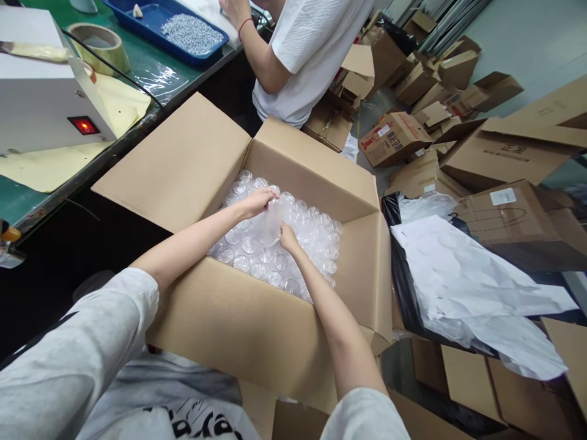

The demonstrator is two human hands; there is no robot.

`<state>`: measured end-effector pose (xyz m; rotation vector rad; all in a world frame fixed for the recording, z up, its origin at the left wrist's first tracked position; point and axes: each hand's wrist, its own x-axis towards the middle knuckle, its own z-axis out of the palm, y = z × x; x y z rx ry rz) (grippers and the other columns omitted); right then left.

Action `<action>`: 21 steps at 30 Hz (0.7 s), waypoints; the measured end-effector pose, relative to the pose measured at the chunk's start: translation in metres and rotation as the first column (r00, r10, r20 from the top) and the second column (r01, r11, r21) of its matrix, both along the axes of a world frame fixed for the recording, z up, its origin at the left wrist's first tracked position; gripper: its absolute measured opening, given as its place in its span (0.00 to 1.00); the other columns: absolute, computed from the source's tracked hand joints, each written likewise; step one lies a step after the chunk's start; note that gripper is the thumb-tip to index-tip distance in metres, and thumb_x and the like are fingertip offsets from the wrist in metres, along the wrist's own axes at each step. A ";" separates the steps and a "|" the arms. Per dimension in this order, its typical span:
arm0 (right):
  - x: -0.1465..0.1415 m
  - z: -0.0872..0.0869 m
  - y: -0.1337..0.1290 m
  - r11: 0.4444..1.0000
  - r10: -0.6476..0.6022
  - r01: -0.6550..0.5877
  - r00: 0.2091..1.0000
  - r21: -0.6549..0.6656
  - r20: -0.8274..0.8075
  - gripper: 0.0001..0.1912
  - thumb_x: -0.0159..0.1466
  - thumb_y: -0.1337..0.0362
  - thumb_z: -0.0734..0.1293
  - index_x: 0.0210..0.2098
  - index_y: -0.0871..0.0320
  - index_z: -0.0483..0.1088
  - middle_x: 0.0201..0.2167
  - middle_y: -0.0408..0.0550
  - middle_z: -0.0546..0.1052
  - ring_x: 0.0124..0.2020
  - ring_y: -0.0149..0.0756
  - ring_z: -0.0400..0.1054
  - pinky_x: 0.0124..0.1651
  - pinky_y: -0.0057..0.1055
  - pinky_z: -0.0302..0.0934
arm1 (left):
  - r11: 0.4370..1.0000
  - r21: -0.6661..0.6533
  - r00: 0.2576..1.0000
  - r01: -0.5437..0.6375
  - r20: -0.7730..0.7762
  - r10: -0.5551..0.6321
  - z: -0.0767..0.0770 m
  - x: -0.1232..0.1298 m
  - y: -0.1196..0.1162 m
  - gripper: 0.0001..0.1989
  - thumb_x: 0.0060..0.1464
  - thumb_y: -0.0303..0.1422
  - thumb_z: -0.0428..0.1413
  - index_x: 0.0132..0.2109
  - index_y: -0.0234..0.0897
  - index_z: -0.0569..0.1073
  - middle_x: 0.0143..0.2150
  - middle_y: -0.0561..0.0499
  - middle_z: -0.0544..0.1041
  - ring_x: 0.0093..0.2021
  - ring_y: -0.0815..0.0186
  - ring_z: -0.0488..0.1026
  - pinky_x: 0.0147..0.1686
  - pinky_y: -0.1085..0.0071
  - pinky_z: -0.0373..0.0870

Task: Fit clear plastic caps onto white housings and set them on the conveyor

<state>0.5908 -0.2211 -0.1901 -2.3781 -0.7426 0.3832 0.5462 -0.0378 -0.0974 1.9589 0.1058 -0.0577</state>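
An open cardboard box [243,318] stands in front of me, its flaps folded outward. Inside lie rows of clear round-ended plastic pieces [247,245], packed close together; their exact kind I cannot make out. Over them, both hands grip a cloudy, translucent plastic bag [271,225]. My left hand [261,201] pinches its upper edge with closed fingers. Lower and to the right, my right hand [287,237] is closed on the bag's other side.
A co-worker in a white shirt [312,49] stands at the green table [165,79], near a blue tray [123,13] of small silvery pieces. A white machine [36,104] with a lit red switch sits left. Cardboard boxes [394,137] and white sheets [463,275] crowd the right.
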 end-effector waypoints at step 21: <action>0.005 0.067 -0.021 0.953 -0.070 0.084 0.996 0.293 -0.058 0.17 0.65 0.54 0.65 0.47 0.56 0.76 0.44 0.52 0.81 0.41 0.40 0.77 0.42 0.33 0.72 | 0.988 0.138 0.991 0.070 0.104 -0.084 0.003 -0.012 -0.023 0.07 0.53 0.27 0.58 0.26 0.33 0.75 0.26 0.51 0.75 0.32 0.65 0.72 0.41 0.70 0.66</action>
